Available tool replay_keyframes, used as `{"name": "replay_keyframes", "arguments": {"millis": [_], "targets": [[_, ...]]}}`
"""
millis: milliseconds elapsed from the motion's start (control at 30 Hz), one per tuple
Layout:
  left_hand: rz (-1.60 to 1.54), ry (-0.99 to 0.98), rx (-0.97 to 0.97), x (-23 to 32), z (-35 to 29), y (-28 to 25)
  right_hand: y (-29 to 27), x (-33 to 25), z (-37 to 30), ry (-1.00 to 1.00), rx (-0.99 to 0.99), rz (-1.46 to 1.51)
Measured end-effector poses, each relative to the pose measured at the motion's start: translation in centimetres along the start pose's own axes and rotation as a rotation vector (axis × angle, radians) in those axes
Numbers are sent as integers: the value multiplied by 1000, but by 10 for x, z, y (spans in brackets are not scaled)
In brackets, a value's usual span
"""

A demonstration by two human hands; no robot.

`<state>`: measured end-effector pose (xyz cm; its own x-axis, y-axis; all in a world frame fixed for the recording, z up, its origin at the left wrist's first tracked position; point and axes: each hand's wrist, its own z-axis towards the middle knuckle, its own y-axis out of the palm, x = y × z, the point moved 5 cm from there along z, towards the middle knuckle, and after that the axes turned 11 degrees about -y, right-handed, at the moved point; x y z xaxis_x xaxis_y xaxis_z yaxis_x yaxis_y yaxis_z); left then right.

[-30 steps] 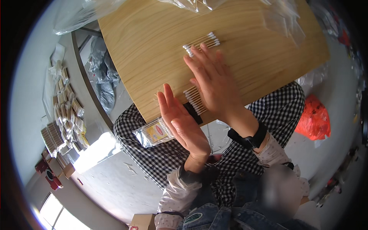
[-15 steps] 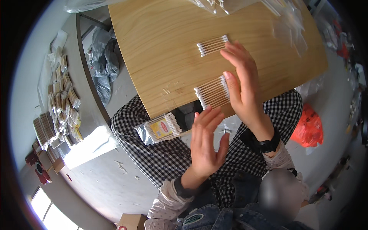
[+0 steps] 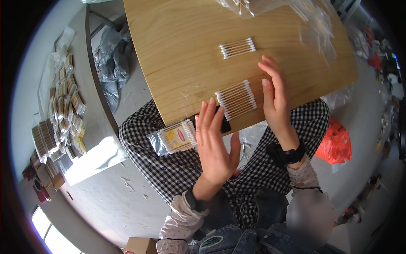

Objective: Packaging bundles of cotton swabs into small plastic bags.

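Note:
Two neat rows of white-tipped cotton swabs lie on the wooden table [image 3: 177, 51]. The larger row [image 3: 236, 100] is near the table's front edge, with a smaller row [image 3: 237, 48] beyond it. Just right of the larger row hovers my right hand [image 3: 277, 101], fingers apart and holding nothing. My left hand [image 3: 213, 146] is open too, its fingers spread in front of the table edge. Beside its fingers, a clear bag of cotton swabs [image 3: 175, 137] with a yellow label rests at the table's front left corner, above my thigh.
Clear plastic bags [image 3: 317, 31] lie at the table's far right, and more swabs in plastic [image 3: 243, 5] are at the far edge. Many packed swab bundles [image 3: 65, 106] are heaped at left. An orange-red bag [image 3: 335, 142] sits right of my knee.
My right hand has drawn away to the right from the larger swab row. My left hand has shifted left and away from that row, toward the swab bag.

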<state>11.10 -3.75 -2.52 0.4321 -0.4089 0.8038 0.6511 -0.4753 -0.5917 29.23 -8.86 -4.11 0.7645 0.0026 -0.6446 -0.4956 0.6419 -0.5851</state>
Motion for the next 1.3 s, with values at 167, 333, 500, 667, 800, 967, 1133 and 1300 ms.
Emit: {"name": "replay_keyframes", "arguments": {"millis": [167,333,500,667,800,967,1133,1300], "targets": [[257,77,-277,20,-19,42,-9,5,-5,3,106,-40],[493,11,-250,24,-11,53,-7,4,-5,-8,172,-42],[636,-5,-220,14,-13,57,-12,-15,7,-142,-19,-44],[696,4,-223,11,-18,64,3,-38,23,-411,-318,-136],[684,66,-215,11,-18,64,13,-42,37,-502,-503,-211],[677,60,-204,9,-19,64,20,-43,46,-503,-630,-253],[687,76,-176,10,-17,64,10,-46,50,-511,-678,-223],[645,19,-151,9,-14,64,-20,-46,37,48,-554,343]]}}
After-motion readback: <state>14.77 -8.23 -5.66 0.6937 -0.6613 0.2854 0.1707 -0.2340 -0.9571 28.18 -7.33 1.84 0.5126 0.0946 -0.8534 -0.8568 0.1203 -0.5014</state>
